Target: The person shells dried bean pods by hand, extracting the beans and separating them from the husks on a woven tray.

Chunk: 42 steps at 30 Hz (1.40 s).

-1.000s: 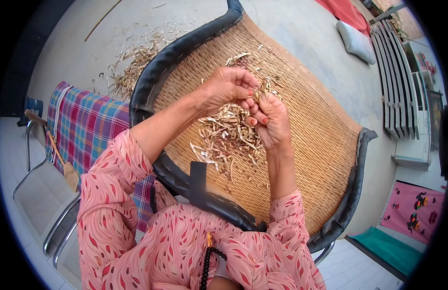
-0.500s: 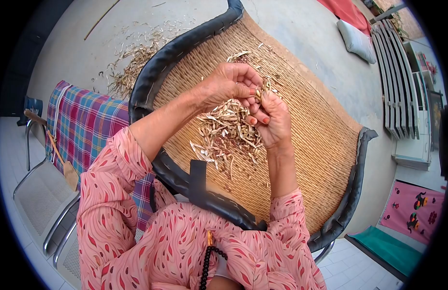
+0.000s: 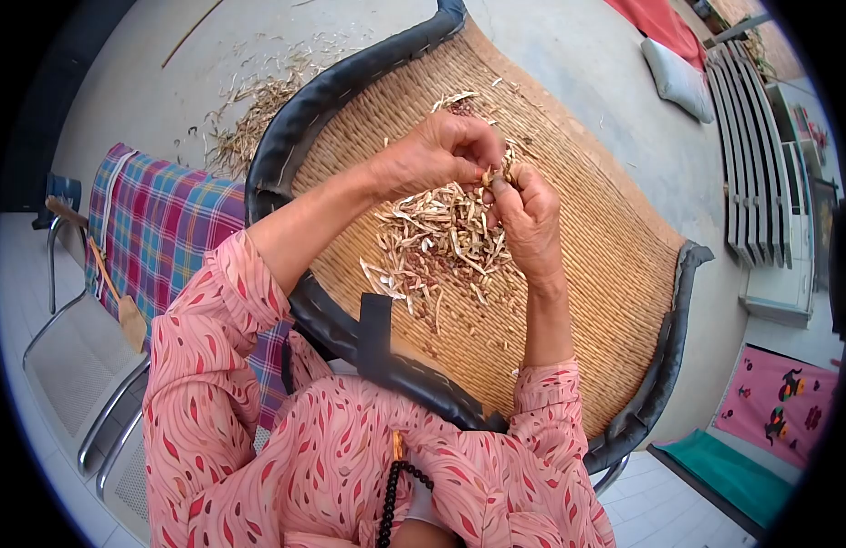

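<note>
My left hand (image 3: 443,151) and my right hand (image 3: 532,219) meet above the middle of a large woven winnowing tray (image 3: 596,301). Between their fingertips is a small dry bean pod (image 3: 488,179), partly hidden by the fingers. Both hands are closed in a pinch on it. Below them on the weave lies a heap of pale dry pods and husks (image 3: 432,222). Reddish beans (image 3: 414,271) are scattered at the heap's near side, and more beans (image 3: 460,106) lie beyond my left hand.
Black padded edging (image 3: 275,151) borders the tray. Husks (image 3: 249,123) are spread on the floor at the far left. A chair (image 3: 80,365) with a plaid cloth (image 3: 172,210) and a wooden spatula (image 3: 131,321) stands left. A cushion (image 3: 676,80) lies far right.
My right hand has turned, its fingers curling inward around the pod, and sits slightly further right. My left fingers have bent down more. The pod stays between both hands.
</note>
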Available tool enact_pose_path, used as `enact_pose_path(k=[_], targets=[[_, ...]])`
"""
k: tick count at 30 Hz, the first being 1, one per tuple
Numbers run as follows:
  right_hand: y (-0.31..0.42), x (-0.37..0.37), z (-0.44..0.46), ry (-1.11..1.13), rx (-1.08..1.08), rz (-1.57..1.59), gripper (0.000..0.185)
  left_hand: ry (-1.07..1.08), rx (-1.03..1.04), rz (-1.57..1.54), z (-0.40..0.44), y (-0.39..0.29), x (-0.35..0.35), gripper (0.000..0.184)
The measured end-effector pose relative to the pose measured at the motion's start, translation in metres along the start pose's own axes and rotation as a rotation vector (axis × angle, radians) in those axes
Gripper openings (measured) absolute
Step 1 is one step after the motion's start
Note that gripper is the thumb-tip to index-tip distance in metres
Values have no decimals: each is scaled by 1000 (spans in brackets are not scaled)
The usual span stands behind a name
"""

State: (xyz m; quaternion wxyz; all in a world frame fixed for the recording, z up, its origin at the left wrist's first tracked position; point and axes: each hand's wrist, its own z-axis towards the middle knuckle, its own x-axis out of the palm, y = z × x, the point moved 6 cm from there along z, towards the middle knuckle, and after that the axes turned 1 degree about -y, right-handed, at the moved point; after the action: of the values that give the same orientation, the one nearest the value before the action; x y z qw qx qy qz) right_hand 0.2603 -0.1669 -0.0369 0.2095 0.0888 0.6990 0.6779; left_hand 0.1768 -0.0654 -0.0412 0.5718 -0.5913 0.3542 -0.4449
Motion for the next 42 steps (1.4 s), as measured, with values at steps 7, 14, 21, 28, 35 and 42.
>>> enact_pose_path(k=[7, 14, 21, 28, 35, 42], targets=[[-1, 0, 2, 14, 21, -17, 8, -137, -218, -224, -4, 13, -1, 8], [-7, -4, 3, -37, 54, 31, 8, -163, -235, -238, -4, 16, 2, 10], [-13, -3, 3, -20, 91, 105, 11, -88, -73, 83, -3, 5, -1, 6], [-18, -3, 4, -16, 139, 226, 13, -113, -145, 25, -5, 0, -1, 6], [-14, 0, 2, -12, 18, 18, 11, -90, -129, 202, -4, 5, -1, 6], [-16, -4, 3, -30, 36, 11, 12, -141, 144, 739, -9, -12, -3, 12]])
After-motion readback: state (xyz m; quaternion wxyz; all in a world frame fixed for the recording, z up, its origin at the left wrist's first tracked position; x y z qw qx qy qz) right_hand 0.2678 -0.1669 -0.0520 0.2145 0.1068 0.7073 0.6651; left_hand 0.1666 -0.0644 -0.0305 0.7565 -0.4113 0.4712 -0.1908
